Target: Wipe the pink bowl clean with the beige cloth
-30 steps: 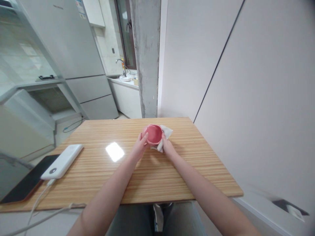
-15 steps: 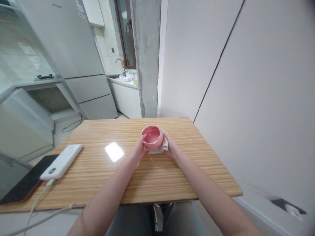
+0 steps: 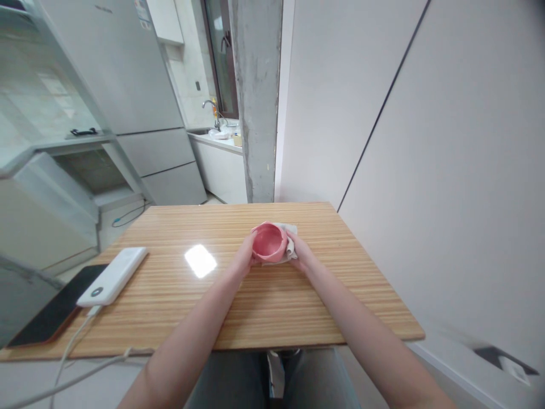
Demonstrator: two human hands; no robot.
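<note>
A pink bowl [image 3: 269, 241] with a wavy rim is tilted with its hollow inside facing me, above the far middle of the wood-grain table [image 3: 179, 318]. My left hand [image 3: 246, 253] grips its left side, fingers closed round the wall. On the right, my right hand [image 3: 301, 250] is closed on a pale cloth [image 3: 291, 250] and presses it to the bowl's outer side. Part of the cloth shows behind and below the bowl. Most fingertips of both hands are hidden by the bowl and cloth.
A white power bank [image 3: 113, 278] with a cable [image 3: 74, 341] plugged in lies at the table's left, partly over a dark flat tablet-like object [image 3: 55, 309]. A white panelled wall [image 3: 417, 170] runs along the right. Behind stand a fridge [image 3: 114, 74] and a sink counter [image 3: 217, 165].
The bowl has turned in my hands and shifted slightly right. More of the cloth shows behind its upper right. Both hands keep their hold; the whole view has shifted a little.
</note>
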